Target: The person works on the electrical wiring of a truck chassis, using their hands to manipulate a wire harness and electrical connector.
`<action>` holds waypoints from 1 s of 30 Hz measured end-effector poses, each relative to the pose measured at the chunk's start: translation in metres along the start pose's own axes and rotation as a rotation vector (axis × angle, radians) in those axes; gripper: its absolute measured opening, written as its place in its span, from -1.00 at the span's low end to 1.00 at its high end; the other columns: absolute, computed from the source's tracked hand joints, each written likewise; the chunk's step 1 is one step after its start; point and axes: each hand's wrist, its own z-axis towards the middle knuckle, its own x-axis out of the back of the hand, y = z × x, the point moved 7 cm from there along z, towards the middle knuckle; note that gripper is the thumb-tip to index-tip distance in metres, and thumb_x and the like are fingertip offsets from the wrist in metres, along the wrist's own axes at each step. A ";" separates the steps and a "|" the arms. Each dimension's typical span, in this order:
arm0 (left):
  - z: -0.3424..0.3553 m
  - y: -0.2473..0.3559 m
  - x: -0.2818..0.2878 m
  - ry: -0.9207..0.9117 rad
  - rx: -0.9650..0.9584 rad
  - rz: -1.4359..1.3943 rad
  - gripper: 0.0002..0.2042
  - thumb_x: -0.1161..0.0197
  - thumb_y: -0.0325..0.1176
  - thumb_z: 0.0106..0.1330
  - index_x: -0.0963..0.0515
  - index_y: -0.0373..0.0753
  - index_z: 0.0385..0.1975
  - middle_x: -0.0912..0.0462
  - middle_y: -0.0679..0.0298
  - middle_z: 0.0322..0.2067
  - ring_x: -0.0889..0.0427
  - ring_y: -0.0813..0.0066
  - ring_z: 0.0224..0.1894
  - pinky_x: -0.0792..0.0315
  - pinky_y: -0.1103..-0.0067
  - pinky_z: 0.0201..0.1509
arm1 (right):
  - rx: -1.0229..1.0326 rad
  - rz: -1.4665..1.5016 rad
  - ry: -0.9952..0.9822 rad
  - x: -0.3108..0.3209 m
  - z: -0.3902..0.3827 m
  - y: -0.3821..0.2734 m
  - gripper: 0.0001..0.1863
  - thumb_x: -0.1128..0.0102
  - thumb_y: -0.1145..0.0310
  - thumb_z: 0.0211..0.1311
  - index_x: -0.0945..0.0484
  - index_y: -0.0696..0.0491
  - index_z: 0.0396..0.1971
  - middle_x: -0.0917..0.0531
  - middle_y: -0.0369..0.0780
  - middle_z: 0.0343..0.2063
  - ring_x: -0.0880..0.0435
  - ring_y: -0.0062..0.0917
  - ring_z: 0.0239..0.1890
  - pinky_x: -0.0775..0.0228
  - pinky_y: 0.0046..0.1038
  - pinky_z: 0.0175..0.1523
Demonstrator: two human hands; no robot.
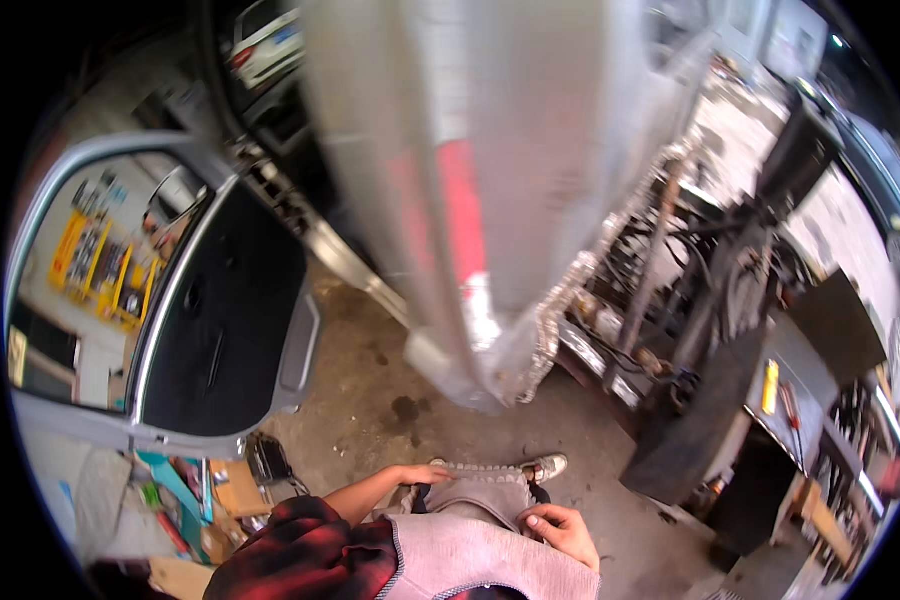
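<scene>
Fingers (532,520) of the right hand (562,530) are curled and pinching the edge of the grey fabric (480,495) on the person's lap, near the bottom of the view. Left hand (422,474) rests flat on the far-left side of the same cloth, fingers loosely together, not really gripping anything as far as I can see.

That fabric looks soft and light, kind of floppy with a stitched hem, so I'd guess it bunches easily and is best taken at the hem edge, where the right hand already has it. Not slippery, not fragile.

Further out: a sneaker (545,466) pokes out just beyond the cloth on the stained concrete floor (380,400). Straight ahead is a big silver car body panel (470,200), blurred, with ragged foil-like stuff along its right edge. Off to the left is an open car door (220,310) with dark inner trim.

Containers: some cardboard boxes (232,490) and clutter sit on the floor near left, contents too jumbled to tell. A dark table (810,370) on the right carries a yellow tool (770,385).
</scene>
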 end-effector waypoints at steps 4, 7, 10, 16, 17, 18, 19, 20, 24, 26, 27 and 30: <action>-0.088 -0.137 -0.022 0.207 0.221 -0.204 -0.40 0.05 0.12 0.40 -0.44 -0.26 0.20 -0.44 0.06 0.22 -0.36 0.19 0.30 -0.17 0.44 0.38 | -0.132 -0.208 0.013 -0.064 0.055 0.038 -0.73 -0.15 0.26 0.38 -0.66 0.19 -0.27 -0.60 -0.33 -0.58 -0.51 -0.70 -0.51 -0.36 -0.59 -0.36; -0.156 -0.241 -0.045 0.303 0.556 -0.035 -0.37 0.05 0.22 0.35 -0.64 -0.28 -0.06 -0.62 -0.04 -0.01 -0.54 0.07 0.13 -0.34 0.38 0.24 | -0.073 -0.346 0.139 -0.128 0.090 0.046 -0.59 -0.11 0.13 0.40 -0.64 0.19 -0.46 -0.49 -0.37 -0.67 -0.38 -0.72 -0.60 -0.21 -0.58 -0.46; -0.185 -0.252 -0.024 0.604 0.577 -0.030 -0.50 -0.11 0.11 0.25 -0.71 -0.27 -0.35 -0.67 -0.07 -0.26 -0.65 0.00 -0.13 -0.48 0.29 0.00 | -0.105 -0.238 0.277 -0.180 0.114 0.066 -0.55 -0.10 0.10 0.40 -0.64 0.18 -0.50 -0.49 -0.36 -0.69 -0.38 -0.70 -0.60 -0.23 -0.58 -0.44; -0.156 -0.234 0.085 0.945 0.333 0.034 -0.69 -0.25 -0.15 0.18 -0.66 -0.29 -0.27 -0.67 -0.04 -0.31 -0.65 -0.02 -0.18 -0.51 0.26 -0.06 | -0.029 -0.323 0.374 -0.223 0.143 0.045 -0.58 -0.04 0.14 0.43 -0.65 0.18 -0.46 -0.55 -0.29 -0.63 -0.45 -0.64 -0.51 -0.32 -0.52 -0.34; -0.146 -0.205 0.121 1.059 0.260 0.014 -0.70 -0.26 -0.19 0.18 -0.64 -0.29 -0.23 -0.67 -0.05 -0.31 -0.65 -0.03 -0.19 -0.51 0.26 -0.07 | -0.012 -0.399 0.398 -0.224 0.144 0.026 -0.61 -0.03 0.18 0.42 -0.65 0.19 -0.43 -0.54 -0.28 -0.63 -0.45 -0.63 -0.52 -0.32 -0.50 -0.34; -0.141 -0.158 0.161 1.055 0.173 -0.008 -0.72 -0.25 -0.23 0.19 -0.63 -0.29 -0.21 -0.67 -0.05 -0.31 -0.65 -0.03 -0.19 -0.51 0.26 -0.09 | 0.011 -0.354 0.426 -0.216 0.150 0.034 -0.62 -0.03 0.19 0.41 -0.65 0.18 -0.42 -0.54 -0.28 -0.63 -0.46 -0.63 -0.52 -0.32 -0.49 -0.34; -0.137 -0.106 0.202 1.044 0.081 -0.042 -0.74 -0.24 -0.27 0.21 -0.61 -0.28 -0.19 -0.67 -0.05 -0.32 -0.66 -0.02 -0.20 -0.50 0.25 -0.10 | 0.030 -0.319 0.460 -0.209 0.156 0.044 -0.63 -0.03 0.20 0.40 -0.65 0.17 -0.42 -0.54 -0.28 -0.63 -0.46 -0.62 -0.52 -0.32 -0.48 -0.34; -0.131 -0.067 0.238 1.066 0.045 -0.012 -0.76 -0.21 -0.29 0.23 -0.61 -0.28 -0.20 -0.67 -0.05 -0.31 -0.66 -0.01 -0.20 -0.50 0.25 -0.13 | 0.012 -0.335 0.477 -0.208 0.160 0.042 -0.65 -0.03 0.19 0.39 -0.65 0.14 -0.39 -0.55 -0.28 -0.62 -0.47 -0.61 -0.51 -0.33 -0.47 -0.33; -0.086 0.065 0.346 1.164 -0.333 -0.013 -0.80 -0.22 -0.42 0.22 -0.59 -0.29 -0.17 -0.66 0.00 -0.28 -0.66 0.10 -0.20 -0.49 0.31 -0.16 | -0.152 -0.285 0.469 -0.195 0.186 0.063 -0.63 -0.02 0.10 0.40 -0.67 0.08 -0.27 -0.56 -0.29 -0.61 -0.50 -0.60 -0.49 -0.35 -0.46 -0.31; -0.070 0.128 0.387 1.200 -0.508 0.025 -0.75 -0.27 -0.43 0.19 -0.56 -0.31 -0.13 -0.65 0.03 -0.27 -0.65 0.16 -0.22 -0.49 0.35 -0.14 | -0.077 -0.256 0.478 -0.192 0.205 0.038 -0.64 -0.03 0.14 0.41 -0.66 0.13 -0.27 -0.58 -0.29 -0.59 -0.50 -0.61 -0.49 -0.32 -0.49 -0.34; -0.059 0.151 0.396 1.180 -0.533 0.066 -0.71 -0.28 -0.42 0.19 -0.55 -0.32 -0.10 -0.63 0.03 -0.25 -0.64 0.16 -0.21 -0.49 0.35 -0.11 | 0.016 -0.217 0.500 -0.192 0.211 0.025 -0.66 -0.04 0.19 0.42 -0.66 0.15 -0.29 -0.53 -0.32 -0.63 -0.45 -0.65 -0.55 -0.25 -0.55 -0.42; -0.029 0.181 0.446 1.126 -0.499 0.125 -0.70 -0.30 -0.38 0.19 -0.54 -0.34 -0.10 -0.64 0.04 -0.26 -0.64 0.16 -0.23 -0.50 0.36 -0.09 | -0.069 -0.490 0.539 -0.209 0.212 -0.067 -0.60 -0.04 0.10 0.39 -0.62 0.18 -0.19 -0.70 -0.03 -0.37 -0.66 -0.31 -0.26 -0.42 -0.35 -0.07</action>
